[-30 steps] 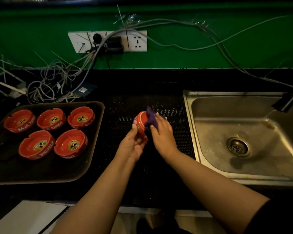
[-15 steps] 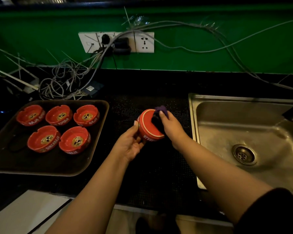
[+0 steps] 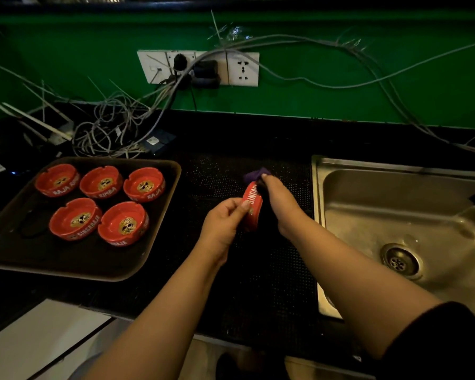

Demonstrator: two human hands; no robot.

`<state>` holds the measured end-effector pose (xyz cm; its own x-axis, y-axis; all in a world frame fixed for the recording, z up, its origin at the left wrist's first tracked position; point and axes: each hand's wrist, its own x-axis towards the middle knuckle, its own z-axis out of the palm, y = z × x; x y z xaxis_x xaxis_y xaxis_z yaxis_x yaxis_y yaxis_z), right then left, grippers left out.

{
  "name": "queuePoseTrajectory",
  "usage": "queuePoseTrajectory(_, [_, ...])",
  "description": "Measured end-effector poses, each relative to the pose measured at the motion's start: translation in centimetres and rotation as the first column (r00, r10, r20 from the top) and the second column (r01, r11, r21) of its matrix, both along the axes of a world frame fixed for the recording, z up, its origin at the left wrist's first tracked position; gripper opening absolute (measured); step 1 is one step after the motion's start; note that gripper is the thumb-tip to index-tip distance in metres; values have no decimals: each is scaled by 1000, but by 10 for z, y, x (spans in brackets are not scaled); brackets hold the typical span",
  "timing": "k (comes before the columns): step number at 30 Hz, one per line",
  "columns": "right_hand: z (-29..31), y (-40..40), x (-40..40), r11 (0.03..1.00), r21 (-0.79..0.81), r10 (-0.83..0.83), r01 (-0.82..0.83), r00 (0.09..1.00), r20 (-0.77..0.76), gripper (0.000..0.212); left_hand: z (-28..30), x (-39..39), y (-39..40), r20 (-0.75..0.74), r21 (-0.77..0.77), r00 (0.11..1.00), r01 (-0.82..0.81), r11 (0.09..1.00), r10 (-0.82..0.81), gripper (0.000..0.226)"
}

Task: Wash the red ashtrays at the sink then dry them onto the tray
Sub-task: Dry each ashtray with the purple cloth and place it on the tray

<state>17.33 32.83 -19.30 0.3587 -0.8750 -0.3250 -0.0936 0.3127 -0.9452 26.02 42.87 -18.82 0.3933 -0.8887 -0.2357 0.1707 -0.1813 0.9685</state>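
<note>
The ashtray (image 3: 252, 204) in hand looks to me like a stiff, glazed piece, light enough for one hand but slick if wet and likely to chip if it drops on the worktop (image 3: 258, 270), so I judge the rim the safest place to take it, thumb on one face and fingers behind. It stands on edge above the dark mat, between the tray (image 3: 159, 242) and the sink (image 3: 395, 215), with white lettering on its side wall facing me. My left hand (image 3: 222, 223) pinches it by the near rim, fingers curled, wrist bent slightly up. My right hand (image 3: 280, 204) reaches over from the sink side, fingers curled round a purple cloth (image 3: 255, 175) pressed against the ashtray's upper edge (the far fingertips are hidden). Both forearms run in low from the bottom of the view. Five more red ashtrays (image 3: 102, 198) sit upright on the tray, well apart from my hands.
</note>
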Motion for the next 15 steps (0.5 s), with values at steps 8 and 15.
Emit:
queuePoseTrajectory(8, [-1,21,10,919,387,-161,70,965,208,39,-9,3,-4,691,93,723,-73,993,-11,12])
queuePoseTrajectory(15, [-2,-6,-13,910,409,-128,72,986,110,44,-20,9,0,894,61,416,258,964,-168,21])
